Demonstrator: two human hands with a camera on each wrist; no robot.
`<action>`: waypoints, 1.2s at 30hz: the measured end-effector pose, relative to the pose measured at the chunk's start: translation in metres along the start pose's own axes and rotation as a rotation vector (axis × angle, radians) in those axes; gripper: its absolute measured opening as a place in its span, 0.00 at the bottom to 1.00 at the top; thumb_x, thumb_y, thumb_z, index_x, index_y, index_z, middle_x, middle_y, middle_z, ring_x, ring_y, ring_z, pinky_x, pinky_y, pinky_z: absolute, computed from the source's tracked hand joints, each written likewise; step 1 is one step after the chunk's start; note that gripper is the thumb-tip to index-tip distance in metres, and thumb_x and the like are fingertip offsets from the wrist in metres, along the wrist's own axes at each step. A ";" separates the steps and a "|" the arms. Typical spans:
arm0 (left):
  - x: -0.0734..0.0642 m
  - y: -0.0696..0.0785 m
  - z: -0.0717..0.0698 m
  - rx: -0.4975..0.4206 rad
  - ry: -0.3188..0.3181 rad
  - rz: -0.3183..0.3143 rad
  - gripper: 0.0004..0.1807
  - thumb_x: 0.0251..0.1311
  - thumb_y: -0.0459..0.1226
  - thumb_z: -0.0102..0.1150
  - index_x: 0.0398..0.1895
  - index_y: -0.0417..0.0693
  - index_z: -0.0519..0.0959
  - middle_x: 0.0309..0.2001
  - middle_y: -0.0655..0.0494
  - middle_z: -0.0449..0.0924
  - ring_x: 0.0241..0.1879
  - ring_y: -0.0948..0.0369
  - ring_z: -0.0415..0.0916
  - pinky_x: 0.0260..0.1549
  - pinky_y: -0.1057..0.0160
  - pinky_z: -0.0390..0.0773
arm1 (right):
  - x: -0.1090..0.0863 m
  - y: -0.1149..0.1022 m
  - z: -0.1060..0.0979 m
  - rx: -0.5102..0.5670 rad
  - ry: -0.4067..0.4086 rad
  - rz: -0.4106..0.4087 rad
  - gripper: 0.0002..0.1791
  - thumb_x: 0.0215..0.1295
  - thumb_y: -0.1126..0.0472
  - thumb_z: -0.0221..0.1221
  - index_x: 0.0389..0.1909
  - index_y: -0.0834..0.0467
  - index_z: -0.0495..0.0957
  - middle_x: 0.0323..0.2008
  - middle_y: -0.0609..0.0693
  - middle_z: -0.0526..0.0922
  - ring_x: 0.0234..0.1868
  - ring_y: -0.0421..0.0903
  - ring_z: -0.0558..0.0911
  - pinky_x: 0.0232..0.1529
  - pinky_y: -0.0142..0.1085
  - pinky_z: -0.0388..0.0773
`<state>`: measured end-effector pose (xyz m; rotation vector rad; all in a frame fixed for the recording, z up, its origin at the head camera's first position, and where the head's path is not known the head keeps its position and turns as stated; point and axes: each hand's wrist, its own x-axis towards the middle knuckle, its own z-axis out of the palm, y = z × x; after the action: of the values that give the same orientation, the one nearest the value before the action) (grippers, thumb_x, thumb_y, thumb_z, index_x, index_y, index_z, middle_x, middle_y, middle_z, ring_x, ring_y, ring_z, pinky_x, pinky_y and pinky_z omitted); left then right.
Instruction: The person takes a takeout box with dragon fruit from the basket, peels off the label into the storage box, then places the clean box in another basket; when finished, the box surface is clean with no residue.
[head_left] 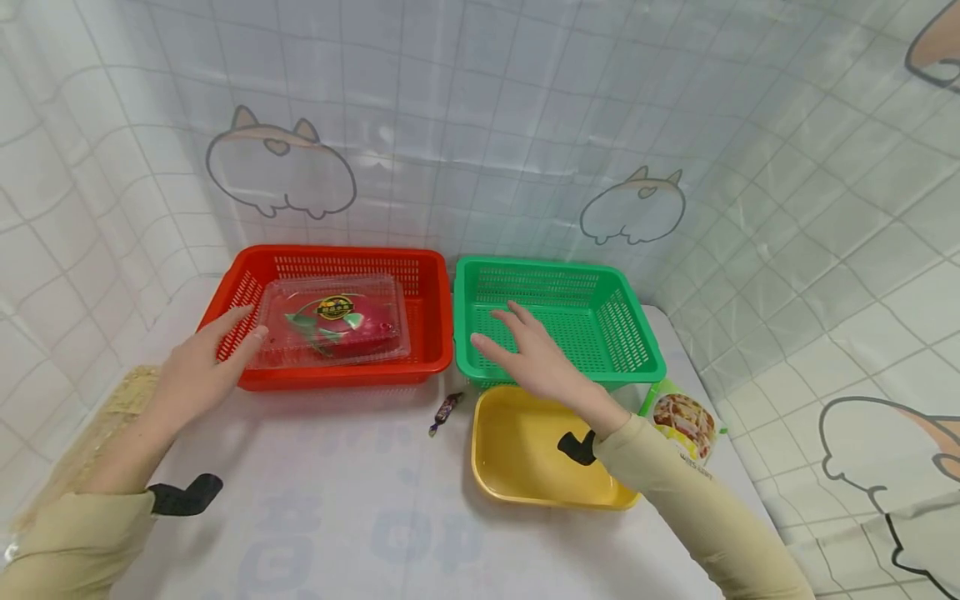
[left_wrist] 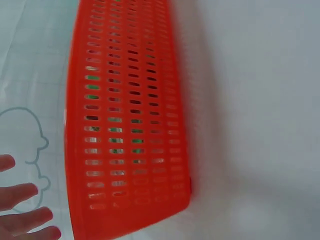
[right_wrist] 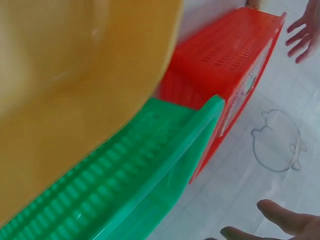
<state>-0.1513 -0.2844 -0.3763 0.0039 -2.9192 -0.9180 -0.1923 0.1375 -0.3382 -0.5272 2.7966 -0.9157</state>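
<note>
My left hand (head_left: 206, 362), fingers spread and holding nothing, is over the front left corner of the red basket (head_left: 337, 377). A clear plastic box (head_left: 330, 321) with a dark label lies in that basket, something pink and green showing through its lid. My right hand (head_left: 536, 354) reaches over the front rim of the green basket (head_left: 645, 333), its fingers apart and nothing in them. Below the right wrist stands a yellow basin (head_left: 517, 450). In the left wrist view the red basket's slotted side (left_wrist: 125, 110) fills the middle, with the left fingertips (left_wrist: 30, 220) beside it.
A small wrapped candy (head_left: 446, 413) lies on the white tabletop (head_left: 337, 492) in front of the baskets. To the right of the basin is a green-and-white food packet (head_left: 684, 421). A beige packet (head_left: 123, 404) lies at the far left, partly behind the left arm. A gridded curtain (head_left: 465, 150) hangs behind.
</note>
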 end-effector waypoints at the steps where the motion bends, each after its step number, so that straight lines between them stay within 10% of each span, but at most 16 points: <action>1: 0.002 0.000 -0.002 -0.011 -0.022 -0.028 0.40 0.74 0.58 0.40 0.79 0.43 0.51 0.70 0.24 0.56 0.65 0.25 0.56 0.54 0.22 0.59 | 0.003 -0.002 0.000 0.017 0.000 -0.004 0.43 0.70 0.29 0.46 0.74 0.54 0.62 0.79 0.54 0.50 0.79 0.55 0.51 0.73 0.57 0.56; 21: 0.040 -0.010 -0.021 -0.241 -0.191 -0.100 0.39 0.75 0.56 0.37 0.76 0.36 0.56 0.72 0.26 0.56 0.68 0.31 0.55 0.61 0.34 0.67 | 0.054 -0.048 0.013 0.401 -0.183 0.163 0.30 0.70 0.36 0.53 0.65 0.48 0.72 0.65 0.44 0.72 0.68 0.48 0.68 0.67 0.51 0.67; 25: 0.048 -0.011 -0.024 -0.324 -0.211 -0.121 0.39 0.75 0.56 0.38 0.76 0.36 0.55 0.73 0.29 0.55 0.55 0.54 0.75 0.49 0.58 0.82 | 0.067 -0.056 0.012 0.467 -0.218 0.199 0.29 0.71 0.38 0.54 0.65 0.50 0.72 0.66 0.45 0.71 0.69 0.52 0.67 0.68 0.51 0.66; 29: 0.058 -0.012 -0.030 -0.401 -0.241 -0.147 0.39 0.75 0.55 0.39 0.77 0.36 0.53 0.74 0.31 0.52 0.46 0.71 0.73 0.40 0.70 0.82 | 0.081 -0.062 0.011 0.498 -0.246 0.214 0.27 0.72 0.40 0.54 0.64 0.50 0.73 0.66 0.45 0.71 0.70 0.51 0.65 0.69 0.50 0.66; 36: 0.073 -0.013 -0.037 -0.439 -0.359 -0.184 0.41 0.75 0.57 0.38 0.79 0.38 0.48 0.75 0.31 0.49 0.71 0.35 0.56 0.55 0.47 0.79 | 0.104 -0.070 0.014 0.528 -0.261 0.220 0.31 0.72 0.41 0.55 0.68 0.54 0.69 0.63 0.50 0.72 0.65 0.53 0.70 0.67 0.47 0.68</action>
<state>-0.2219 -0.3179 -0.3477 0.0907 -2.9865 -1.7378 -0.2653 0.0387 -0.3113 -0.2314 2.2012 -1.3522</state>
